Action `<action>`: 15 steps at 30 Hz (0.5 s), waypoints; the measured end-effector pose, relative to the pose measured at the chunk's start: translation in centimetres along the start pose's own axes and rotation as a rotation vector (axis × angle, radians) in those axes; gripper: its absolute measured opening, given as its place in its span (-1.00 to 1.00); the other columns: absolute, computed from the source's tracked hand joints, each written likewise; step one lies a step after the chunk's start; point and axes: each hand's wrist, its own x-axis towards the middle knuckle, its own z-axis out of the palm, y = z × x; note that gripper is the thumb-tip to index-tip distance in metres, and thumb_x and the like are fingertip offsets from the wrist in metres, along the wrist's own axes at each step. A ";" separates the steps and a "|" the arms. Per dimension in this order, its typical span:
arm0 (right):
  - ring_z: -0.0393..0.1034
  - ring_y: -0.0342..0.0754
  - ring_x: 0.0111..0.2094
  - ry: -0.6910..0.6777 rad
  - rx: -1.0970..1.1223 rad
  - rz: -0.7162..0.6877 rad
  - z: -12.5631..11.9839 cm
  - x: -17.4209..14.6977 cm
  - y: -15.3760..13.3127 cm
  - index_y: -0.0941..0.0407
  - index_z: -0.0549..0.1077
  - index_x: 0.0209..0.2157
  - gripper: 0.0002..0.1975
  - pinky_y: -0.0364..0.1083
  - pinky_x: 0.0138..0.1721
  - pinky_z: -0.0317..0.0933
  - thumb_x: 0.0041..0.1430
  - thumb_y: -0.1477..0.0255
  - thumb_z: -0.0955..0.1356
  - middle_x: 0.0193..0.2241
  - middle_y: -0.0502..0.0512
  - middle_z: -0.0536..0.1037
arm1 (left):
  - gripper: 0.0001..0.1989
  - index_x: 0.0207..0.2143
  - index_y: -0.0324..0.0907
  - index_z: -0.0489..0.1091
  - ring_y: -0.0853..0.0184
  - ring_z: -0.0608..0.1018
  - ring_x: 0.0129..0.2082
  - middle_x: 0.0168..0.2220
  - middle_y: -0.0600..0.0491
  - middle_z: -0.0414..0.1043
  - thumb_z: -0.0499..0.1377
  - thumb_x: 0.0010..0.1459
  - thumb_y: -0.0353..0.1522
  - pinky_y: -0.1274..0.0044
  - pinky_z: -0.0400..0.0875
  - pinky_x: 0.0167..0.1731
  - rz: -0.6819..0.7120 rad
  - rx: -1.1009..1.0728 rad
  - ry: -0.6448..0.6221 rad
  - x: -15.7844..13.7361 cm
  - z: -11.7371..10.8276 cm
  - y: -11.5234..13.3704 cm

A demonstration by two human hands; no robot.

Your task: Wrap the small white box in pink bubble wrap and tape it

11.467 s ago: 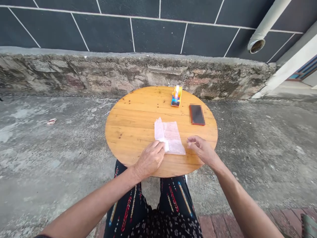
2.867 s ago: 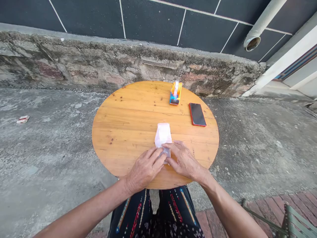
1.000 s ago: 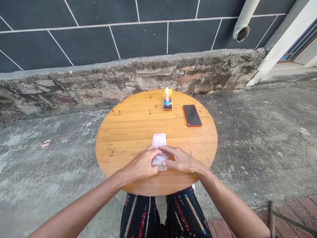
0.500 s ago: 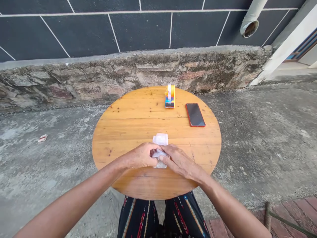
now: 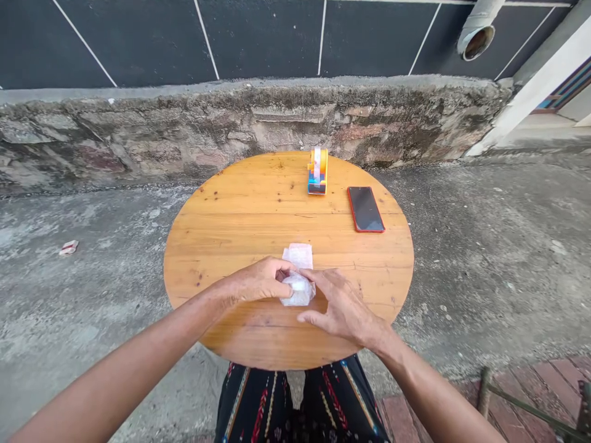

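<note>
On the bench (image 5: 240, 234), the folded translucent wrap (image 5: 299, 296) is pinched at its left by the left hand (image 5: 261, 281); the right hand (image 5: 344, 301) is spread wide at its right edge. Folds are best pressed evenly, edges aligned, without crushing.

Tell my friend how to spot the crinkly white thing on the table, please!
Start at the round wooden table in front of the rough stone wall. On its near half, find the left hand and right hand: the crinkly white thing is between them. It's pale and rumpled, unlike the dark phone with red edges and the yellow-and-blue tape dispenser farther back.
</note>
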 end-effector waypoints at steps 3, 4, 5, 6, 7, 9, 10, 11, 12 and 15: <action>0.35 0.12 0.01 0.025 -0.082 -0.016 0.6 -0.2 -0.3 0.04 0.11 0.25 -0.31 0.15 0.01 0.19 0.11 0.42 0.40 0.05 0.18 0.44 | -0.65 -0.18 -0.24 0.46 0.40 0.40 -0.45 -0.42 0.12 0.41 0.14 -0.10 -0.41 0.59 0.22 -0.44 0.027 0.038 0.026 -0.2 0.1 -0.2; 0.36 0.12 -0.01 0.044 -0.094 -0.018 0.9 -0.2 -0.3 0.05 0.13 0.23 -0.34 0.14 0.00 0.19 0.13 0.45 0.38 0.04 0.18 0.45 | -0.65 -0.17 -0.23 0.45 0.38 0.41 -0.42 -0.40 0.11 0.43 0.15 -0.08 -0.40 0.58 0.25 -0.42 0.047 0.036 0.032 -0.5 0.3 -0.2; 0.38 0.11 -0.04 0.059 -0.096 -0.019 1.0 -0.2 -0.2 0.06 0.17 0.21 -0.39 0.13 -0.02 0.19 0.14 0.46 0.37 0.01 0.18 0.47 | -0.64 -0.14 -0.22 0.43 0.37 0.43 -0.38 -0.35 0.09 0.45 0.15 -0.06 -0.40 0.57 0.28 -0.38 0.075 0.028 0.036 -0.9 0.5 -0.2; 0.39 0.10 -0.06 0.068 -0.090 -0.018 1.1 -0.1 -0.2 0.06 0.21 0.18 -0.45 0.11 -0.04 0.20 0.15 0.46 0.36 -0.01 0.17 0.49 | -0.61 -0.09 -0.21 0.40 0.35 0.45 -0.34 -0.29 0.07 0.46 0.15 -0.04 -0.39 0.55 0.31 -0.34 0.105 0.021 0.043 -1.4 0.7 -0.2; 0.40 0.10 -0.07 0.070 -0.081 -0.016 1.2 -0.1 -0.1 0.06 0.25 0.14 -0.50 0.10 -0.05 0.20 0.16 0.46 0.36 -0.04 0.16 0.51 | -0.56 -0.03 -0.19 0.37 0.34 0.46 -0.30 -0.22 0.05 0.46 0.16 -0.03 -0.39 0.54 0.34 -0.30 0.128 0.025 0.056 -2.0 1.0 -0.2; 0.41 0.08 -0.08 0.061 -0.065 -0.008 0.9 0.1 0.0 0.06 0.31 0.08 -0.56 0.08 -0.05 0.19 0.15 0.44 0.37 -0.07 0.13 0.53 | -0.41 0.11 -0.14 0.26 0.34 0.47 -0.27 -0.11 0.02 0.44 0.18 -0.04 -0.39 0.52 0.37 -0.28 0.138 0.072 0.116 -3.2 1.7 -0.3; 0.42 0.08 -0.08 0.056 -0.061 -0.002 0.7 0.2 0.1 0.06 0.32 0.06 -0.58 0.07 -0.05 0.19 0.15 0.43 0.37 -0.08 0.13 0.54 | -0.34 0.17 -0.12 0.19 0.35 0.47 -0.29 -0.09 0.01 0.42 0.19 -0.05 -0.41 0.52 0.38 -0.29 0.124 0.106 0.163 -3.7 2.1 -0.4; 0.43 0.07 -0.09 0.050 -0.059 0.009 0.5 0.4 0.1 0.05 0.33 0.06 -0.58 0.06 -0.05 0.20 0.14 0.42 0.38 -0.08 0.12 0.54 | -0.28 0.21 -0.11 0.13 0.37 0.47 -0.32 -0.08 0.00 0.42 0.19 -0.06 -0.42 0.52 0.39 -0.32 0.114 0.132 0.215 -4.0 2.5 -0.5; 0.43 0.07 -0.10 0.042 -0.057 0.023 0.3 0.6 0.2 0.05 0.34 0.05 -0.57 0.06 -0.06 0.20 0.14 0.41 0.39 -0.08 0.11 0.55 | -0.25 0.23 -0.11 0.10 0.38 0.46 -0.34 -0.09 -0.01 0.42 0.18 -0.05 -0.44 0.53 0.40 -0.34 0.115 0.148 0.266 -4.2 2.8 -0.6; 0.45 0.06 -0.14 0.012 -0.027 0.072 -0.3 1.2 0.4 0.04 0.38 0.02 -0.60 0.02 -0.10 0.23 0.13 0.34 0.39 -0.12 0.10 0.56 | -0.39 0.16 -0.14 0.24 0.35 0.47 -0.29 -0.06 -0.03 0.42 0.17 -0.01 -0.43 0.52 0.41 -0.30 0.202 0.159 0.383 -3.9 3.2 -1.0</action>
